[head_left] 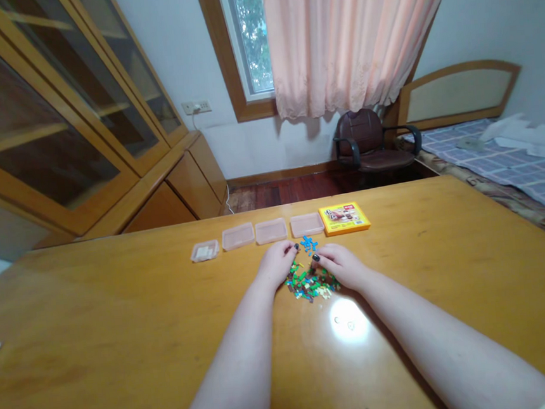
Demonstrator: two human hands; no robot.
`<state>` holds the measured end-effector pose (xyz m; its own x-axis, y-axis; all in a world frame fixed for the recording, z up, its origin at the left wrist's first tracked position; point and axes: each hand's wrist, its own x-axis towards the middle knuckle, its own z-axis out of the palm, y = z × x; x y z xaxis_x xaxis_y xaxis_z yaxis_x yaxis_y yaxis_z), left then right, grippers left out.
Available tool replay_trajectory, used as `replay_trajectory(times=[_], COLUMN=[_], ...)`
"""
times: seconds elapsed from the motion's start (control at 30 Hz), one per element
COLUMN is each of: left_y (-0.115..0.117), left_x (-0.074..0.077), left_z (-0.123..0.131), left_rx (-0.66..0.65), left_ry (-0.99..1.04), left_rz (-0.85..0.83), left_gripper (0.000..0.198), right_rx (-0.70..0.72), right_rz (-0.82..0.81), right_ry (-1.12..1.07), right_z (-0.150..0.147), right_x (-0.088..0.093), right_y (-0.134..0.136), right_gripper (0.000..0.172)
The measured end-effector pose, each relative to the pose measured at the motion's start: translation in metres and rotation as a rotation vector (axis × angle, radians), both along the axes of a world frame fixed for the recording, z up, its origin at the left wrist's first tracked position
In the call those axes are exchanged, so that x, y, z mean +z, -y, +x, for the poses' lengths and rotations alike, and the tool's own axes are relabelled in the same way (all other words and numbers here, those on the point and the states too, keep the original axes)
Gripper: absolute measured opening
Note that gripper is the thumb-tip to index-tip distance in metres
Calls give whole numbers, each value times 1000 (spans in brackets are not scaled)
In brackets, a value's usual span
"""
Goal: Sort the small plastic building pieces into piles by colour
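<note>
Flanking small multicoloured plastic bricks (pixel 307 285), well inside the edges of the brown wooden worktop (pixel 121 326), left hand (pixel 276 265) and right hand (pixel 343 266) show unclear grips.

Wooden table (pixel 122 345) — smooth, glossy, plastic bricks (pixel 307 284), translucent plastic trays (pixel 271 231), cloth curtain (pixel 344 39) — matt

Left hand (pixel 278 264) beside a multicoloured pile of small pieces (pixel 309 286), right hand (pixel 342 266) at its right edge, blue cluster (pixel 309 244) just beyond, four shallow containers (pixel 271 231) and a yellow box (pixel 344 218) in a row, wooden table (pixel 122 345)
</note>
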<state>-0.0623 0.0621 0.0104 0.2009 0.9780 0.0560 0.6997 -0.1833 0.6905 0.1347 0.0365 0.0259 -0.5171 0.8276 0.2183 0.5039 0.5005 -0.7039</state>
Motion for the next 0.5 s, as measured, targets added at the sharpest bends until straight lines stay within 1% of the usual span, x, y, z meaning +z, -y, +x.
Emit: replay_trajectory(times=[0.1,0.27,0.5], left_y=[0,1,1], left_x=[0,1,1], left_z=[0,0,0], left_rx=[-4,-10,2], left_ry=[-1,5,1], left_rz=[-1,10,7], left_gripper=[29,27,27], right_rx=[-41,-155,-182], right_rz=[6,36,50], right_ry=[6,5,-20], right_z=[0,1,3], right_x=[-1,-7,-9], right_y=[-1,-4,-4], right_gripper=[34,31,33])
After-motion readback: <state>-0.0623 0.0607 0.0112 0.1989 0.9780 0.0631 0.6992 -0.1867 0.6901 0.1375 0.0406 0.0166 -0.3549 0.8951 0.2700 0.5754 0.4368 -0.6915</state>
